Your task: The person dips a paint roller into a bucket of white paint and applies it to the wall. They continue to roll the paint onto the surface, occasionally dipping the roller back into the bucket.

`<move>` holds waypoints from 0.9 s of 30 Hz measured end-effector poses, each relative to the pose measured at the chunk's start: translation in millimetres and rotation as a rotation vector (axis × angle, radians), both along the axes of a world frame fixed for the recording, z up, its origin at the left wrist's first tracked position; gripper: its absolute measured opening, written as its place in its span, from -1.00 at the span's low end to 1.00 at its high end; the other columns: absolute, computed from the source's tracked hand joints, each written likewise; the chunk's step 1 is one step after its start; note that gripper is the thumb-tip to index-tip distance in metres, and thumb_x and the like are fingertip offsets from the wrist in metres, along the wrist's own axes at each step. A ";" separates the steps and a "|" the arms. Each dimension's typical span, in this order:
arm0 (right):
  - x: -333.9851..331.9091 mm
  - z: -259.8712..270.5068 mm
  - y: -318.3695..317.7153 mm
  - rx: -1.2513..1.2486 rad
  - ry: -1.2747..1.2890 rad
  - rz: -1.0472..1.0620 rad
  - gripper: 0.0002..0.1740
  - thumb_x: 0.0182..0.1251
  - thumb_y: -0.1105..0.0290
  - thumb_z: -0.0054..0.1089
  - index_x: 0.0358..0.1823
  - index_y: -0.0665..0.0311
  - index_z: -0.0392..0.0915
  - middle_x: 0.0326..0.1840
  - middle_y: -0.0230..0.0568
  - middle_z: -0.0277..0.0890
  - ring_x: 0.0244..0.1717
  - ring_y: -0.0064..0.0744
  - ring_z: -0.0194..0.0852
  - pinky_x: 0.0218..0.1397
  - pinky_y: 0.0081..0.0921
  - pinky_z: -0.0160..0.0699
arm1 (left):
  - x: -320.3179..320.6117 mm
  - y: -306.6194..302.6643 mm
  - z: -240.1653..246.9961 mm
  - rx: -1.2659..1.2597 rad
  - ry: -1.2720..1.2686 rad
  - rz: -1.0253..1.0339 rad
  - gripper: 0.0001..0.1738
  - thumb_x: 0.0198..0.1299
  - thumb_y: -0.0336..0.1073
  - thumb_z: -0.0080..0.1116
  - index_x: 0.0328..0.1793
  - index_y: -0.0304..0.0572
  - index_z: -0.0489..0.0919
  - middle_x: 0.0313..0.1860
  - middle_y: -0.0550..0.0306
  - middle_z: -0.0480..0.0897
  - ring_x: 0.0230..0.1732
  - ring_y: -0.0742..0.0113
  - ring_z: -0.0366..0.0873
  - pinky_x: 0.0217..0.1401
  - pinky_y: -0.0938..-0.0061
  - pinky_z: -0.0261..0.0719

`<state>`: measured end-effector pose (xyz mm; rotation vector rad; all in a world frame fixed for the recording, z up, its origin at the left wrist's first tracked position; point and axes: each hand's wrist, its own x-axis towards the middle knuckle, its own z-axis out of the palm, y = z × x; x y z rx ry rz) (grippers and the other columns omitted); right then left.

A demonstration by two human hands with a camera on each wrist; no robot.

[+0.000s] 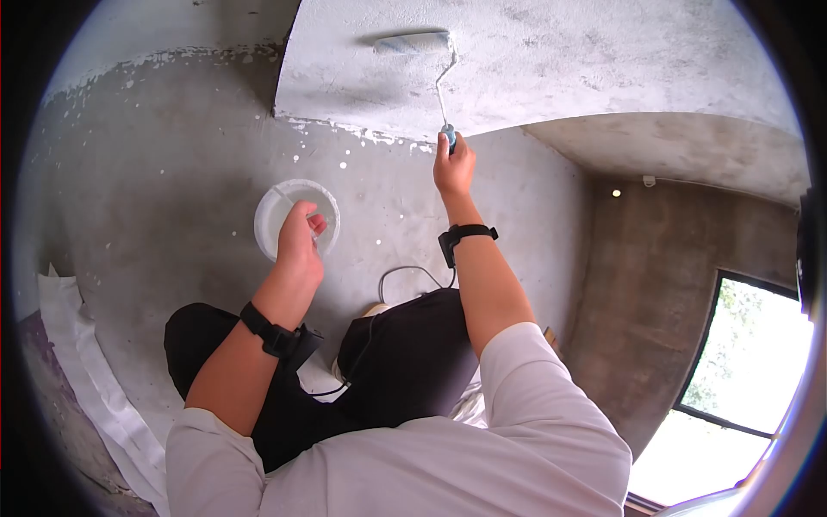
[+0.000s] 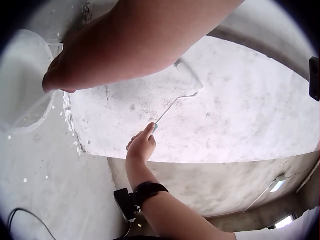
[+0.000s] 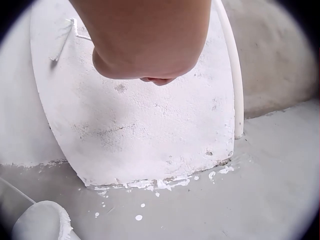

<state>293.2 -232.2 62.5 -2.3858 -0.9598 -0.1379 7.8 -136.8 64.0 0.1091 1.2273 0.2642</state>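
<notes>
My right hand [image 1: 454, 168] grips the blue handle [image 1: 449, 136] of a paint roller, its thumb lying along the handle. The white roller head [image 1: 413, 43] rests against a white-painted panel [image 1: 560, 69]; in the right wrist view the roller [image 3: 62, 42] shows at upper left. My left hand [image 1: 301, 233] is over a white bucket [image 1: 260, 226], fingers curled round its thin handle [image 1: 284, 196]. In the left wrist view that handle [image 2: 32, 109] runs to the hand [image 2: 60, 77]; the fingers are mostly hidden there. The bucket's contents look whitish.
White paint splashes dot the grey floor [image 1: 198, 172] along the panel's lower edge. A black cable [image 1: 409, 269] loops near my knees [image 1: 396, 353]. White sheeting [image 1: 95, 370] lies at far left; a bright window [image 1: 741, 370] is at right. A pale pipe [image 3: 234, 65] borders the panel.
</notes>
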 end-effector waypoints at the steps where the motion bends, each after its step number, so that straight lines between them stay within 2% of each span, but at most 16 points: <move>1: 2.7 -3.3 -4.8 -0.026 0.003 -0.010 -0.61 0.45 0.19 0.16 -0.38 0.42 0.45 -0.54 0.21 0.46 -0.44 0.32 0.44 -0.39 -0.07 0.41 | -0.1 -0.6 -1.2 0.003 0.000 0.004 -0.64 0.10 -0.15 0.26 0.00 -0.04 0.53 -0.17 0.25 0.51 -0.11 0.41 0.46 0.11 0.51 0.29; 2: 4.9 -6.3 -9.9 -0.026 0.004 -0.011 -0.61 0.45 0.19 0.16 -0.38 0.42 0.45 -0.54 0.21 0.46 -0.44 0.32 0.44 -0.39 -0.07 0.41 | -0.3 -1.2 -3.2 0.003 0.001 0.003 -0.64 0.10 -0.15 0.26 0.00 -0.04 0.53 -0.17 0.25 0.51 -0.11 0.41 0.46 0.11 0.51 0.29; 4: 10.0 -14.3 -21.4 -0.075 0.006 -0.055 -0.60 0.46 0.15 0.14 -0.32 0.42 0.48 -0.48 0.23 0.50 -0.38 0.35 0.47 -0.33 -0.01 0.43 | -0.4 -0.7 -3.9 0.016 -0.015 -0.008 -0.61 0.09 -0.10 0.25 0.01 0.00 0.49 -0.08 0.21 0.50 0.01 0.35 0.48 0.33 0.43 0.16; 5: 11.7 -18.6 -27.6 -0.075 0.007 -0.055 -0.60 0.46 0.15 0.14 -0.32 0.42 0.48 -0.48 0.23 0.50 -0.38 0.35 0.47 -0.33 -0.01 0.43 | -0.4 -1.0 -4.0 0.016 -0.014 -0.008 -0.61 0.09 -0.10 0.25 0.01 0.00 0.49 -0.08 0.21 0.50 0.01 0.35 0.48 0.33 0.43 0.16; 7: 15.2 -28.1 -41.0 -0.082 -0.002 -0.083 -0.59 0.52 0.10 0.05 -0.29 0.37 0.49 -0.50 0.16 0.46 -0.44 0.24 0.39 -0.33 -0.08 0.40 | 0.2 1.0 5.5 0.007 0.009 0.001 -0.64 0.09 -0.15 0.27 0.00 -0.04 0.53 -0.19 0.25 0.50 -0.10 0.40 0.45 0.15 0.52 0.29; 8: 17.6 -32.5 -47.3 -0.082 -0.002 -0.083 -0.59 0.52 0.10 0.05 -0.29 0.37 0.49 -0.50 0.16 0.46 -0.44 0.24 0.39 -0.33 -0.08 0.40 | 0.0 1.0 5.9 0.007 0.010 0.001 -0.64 0.09 -0.15 0.27 0.00 -0.04 0.53 -0.19 0.25 0.50 -0.10 0.40 0.45 0.15 0.52 0.29; 11: 18.9 -35.8 -60.1 -0.166 0.028 -0.135 -0.57 0.53 0.07 0.02 -0.24 0.36 0.51 -0.45 0.18 0.50 -0.37 0.28 0.43 -0.27 -0.05 0.41 | -0.4 -0.4 4.0 0.010 0.008 -0.008 -0.63 0.08 -0.14 0.28 0.00 -0.04 0.53 -0.19 0.25 0.50 -0.10 0.40 0.45 0.16 0.52 0.29; 13: 16.0 -32.8 -65.7 -0.187 0.103 -0.165 -0.54 0.51 0.04 0.03 -0.24 0.38 0.50 -0.38 0.23 0.55 -0.27 0.36 0.48 -0.21 0.05 0.44 | -0.7 -2.1 0.3 0.032 -0.021 -0.015 -0.57 0.08 -0.09 0.25 0.05 -0.03 0.48 -0.05 0.21 0.49 0.04 0.35 0.47 0.34 0.43 0.16; 14: 14.8 -31.7 -67.3 -0.187 0.104 -0.166 -0.54 0.51 0.04 0.03 -0.24 0.38 0.50 -0.38 0.23 0.55 -0.27 0.36 0.48 -0.21 0.05 0.44 | -1.2 -2.8 -1.2 0.032 -0.021 -0.016 -0.57 0.08 -0.09 0.25 0.05 -0.03 0.48 -0.05 0.21 0.49 0.04 0.35 0.47 0.34 0.43 0.16; 16: 16.0 -35.3 -74.0 -0.219 0.105 -0.176 -0.54 0.54 0.02 -0.04 -0.11 0.33 0.56 -0.31 0.21 0.58 -0.21 0.31 0.51 -0.13 -0.03 0.48 | -2.1 -2.9 0.5 0.033 -0.019 -0.033 -0.58 0.08 -0.09 0.26 0.04 -0.03 0.48 -0.05 0.21 0.50 0.04 0.35 0.47 0.34 0.43 0.16; 19: 15.8 -35.9 -81.0 -0.235 0.144 -0.216 -0.53 0.55 0.00 -0.05 -0.06 0.32 0.56 -0.26 0.21 0.59 -0.15 0.32 0.52 -0.09 -0.02 0.48 | -1.6 -2.6 1.5 0.022 -0.012 -0.040 -0.59 0.09 -0.08 0.26 0.03 -0.02 0.49 -0.06 0.20 0.50 0.04 0.34 0.48 0.35 0.42 0.16; 20: 16.2 -36.0 -80.9 -0.235 0.144 -0.214 -0.53 0.55 0.00 -0.05 -0.06 0.32 0.56 -0.26 0.21 0.59 -0.15 0.32 0.52 -0.09 -0.02 0.48 | -1.3 -2.8 0.6 0.023 -0.012 -0.037 -0.59 0.09 -0.08 0.26 0.03 -0.02 0.49 -0.06 0.20 0.50 0.04 0.34 0.48 0.35 0.42 0.16; 22: 15.8 -34.8 -80.6 -0.259 0.127 -0.202 -0.52 0.55 -0.01 -0.06 -0.06 0.31 0.55 -0.26 0.21 0.60 -0.15 0.32 0.52 -0.09 0.00 0.48 | -0.1 -4.0 -0.4 0.004 0.000 0.007 -0.65 0.08 -0.14 0.28 -0.02 -0.02 0.53 -0.17 0.25 0.51 -0.10 0.42 0.46 0.14 0.52 0.28; 27: 12.6 -21.9 -64.8 -0.303 0.124 -0.192 -0.52 0.54 -0.02 -0.07 -0.11 0.31 0.54 -0.25 0.21 0.60 -0.14 0.33 0.52 -0.09 0.04 0.47 | -0.8 -4.3 2.5 0.008 0.002 -0.002 -0.67 0.08 -0.15 0.28 -0.05 -0.02 0.53 -0.17 0.26 0.52 -0.12 0.42 0.46 0.15 0.53 0.28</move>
